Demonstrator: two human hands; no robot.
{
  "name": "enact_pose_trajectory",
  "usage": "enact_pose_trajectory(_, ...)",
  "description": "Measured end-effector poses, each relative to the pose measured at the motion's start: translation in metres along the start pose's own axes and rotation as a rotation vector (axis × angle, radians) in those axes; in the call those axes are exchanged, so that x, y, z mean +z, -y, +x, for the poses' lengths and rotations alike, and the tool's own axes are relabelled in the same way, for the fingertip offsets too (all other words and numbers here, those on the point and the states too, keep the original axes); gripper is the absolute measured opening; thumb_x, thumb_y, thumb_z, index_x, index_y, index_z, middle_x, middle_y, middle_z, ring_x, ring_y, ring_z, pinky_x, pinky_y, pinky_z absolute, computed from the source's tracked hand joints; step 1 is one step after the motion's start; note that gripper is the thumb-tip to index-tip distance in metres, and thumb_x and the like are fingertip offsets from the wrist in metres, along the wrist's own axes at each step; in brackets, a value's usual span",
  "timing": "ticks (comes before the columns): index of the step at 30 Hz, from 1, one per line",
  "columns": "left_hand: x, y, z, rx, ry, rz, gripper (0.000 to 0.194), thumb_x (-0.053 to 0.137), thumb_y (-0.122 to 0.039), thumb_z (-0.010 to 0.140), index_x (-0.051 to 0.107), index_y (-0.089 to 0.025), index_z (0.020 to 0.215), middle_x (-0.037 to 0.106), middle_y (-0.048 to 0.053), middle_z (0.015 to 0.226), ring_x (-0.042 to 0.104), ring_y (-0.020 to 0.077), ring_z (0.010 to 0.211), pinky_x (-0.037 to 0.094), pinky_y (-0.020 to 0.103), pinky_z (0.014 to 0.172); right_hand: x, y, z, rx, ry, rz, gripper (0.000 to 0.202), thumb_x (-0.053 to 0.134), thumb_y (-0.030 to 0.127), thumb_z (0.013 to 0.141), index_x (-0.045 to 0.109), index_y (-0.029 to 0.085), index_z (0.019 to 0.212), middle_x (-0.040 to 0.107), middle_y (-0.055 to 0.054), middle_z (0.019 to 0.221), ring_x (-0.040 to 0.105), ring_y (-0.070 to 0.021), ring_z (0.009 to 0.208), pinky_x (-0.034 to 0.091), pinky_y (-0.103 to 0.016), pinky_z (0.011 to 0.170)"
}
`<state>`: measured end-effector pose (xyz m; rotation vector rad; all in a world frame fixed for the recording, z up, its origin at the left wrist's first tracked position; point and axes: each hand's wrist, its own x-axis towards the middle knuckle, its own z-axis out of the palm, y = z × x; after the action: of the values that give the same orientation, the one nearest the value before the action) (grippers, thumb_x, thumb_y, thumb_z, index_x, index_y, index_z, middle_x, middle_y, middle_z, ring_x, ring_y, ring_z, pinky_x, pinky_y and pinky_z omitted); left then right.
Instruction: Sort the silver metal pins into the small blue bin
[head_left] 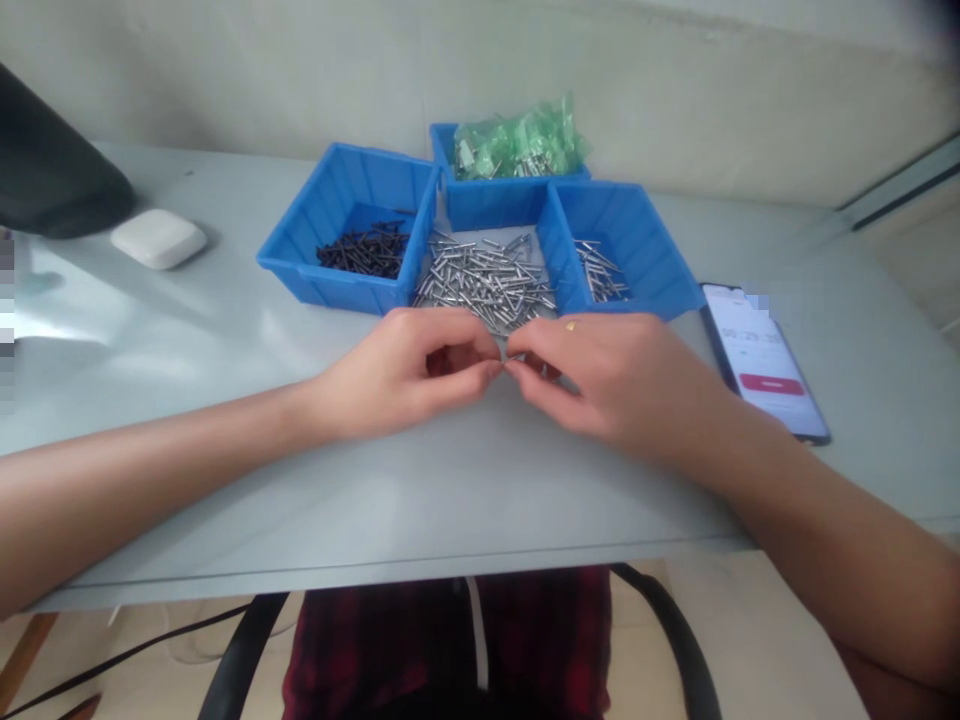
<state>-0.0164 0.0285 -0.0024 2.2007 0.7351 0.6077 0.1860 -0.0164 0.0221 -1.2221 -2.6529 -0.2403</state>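
Note:
Close in front of a pile of thin silver metal pins [487,275], my two hands meet fingertip to fingertip over the table. My left hand [420,365] is closed in a pinch of thumb and forefinger. Facing it, my right hand [600,370] is pinched too, with a gold-coloured ring on a finger. A small thin glint shows where the fingertips come together, but what they hold is too small and covered to name. The silver pile lies on the tabletop between two blue bins, and its near edge is partly hidden by my hands.
A left blue bin [300,275] holds dark screws [367,250]; a right blue bin [660,255] holds some silver pins. Behind, another blue bin [442,140] carries a green plastic bag [517,140]. A lit phone [772,360] lies right, a white case [159,238] left.

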Motion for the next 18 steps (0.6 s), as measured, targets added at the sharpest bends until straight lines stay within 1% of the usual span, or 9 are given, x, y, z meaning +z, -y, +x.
enact_pose_trajectory(18,-0.0001,-0.0001,-0.0002,0.02,0.009,0.026,0.013,0.055,-0.022,0.085,0.062,-0.013,0.079,0.057,-0.001,0.068,0.052,0.0084,0.062,0.04,0.018,0.053,0.0,-0.0004,0.0002,-0.007,0.021,-0.002,0.024,0.039,0.026,0.093,0.061,0.017,0.088,0.06,-0.001,0.065,0.054,-0.0131,0.061,0.029,-0.026,0.053)
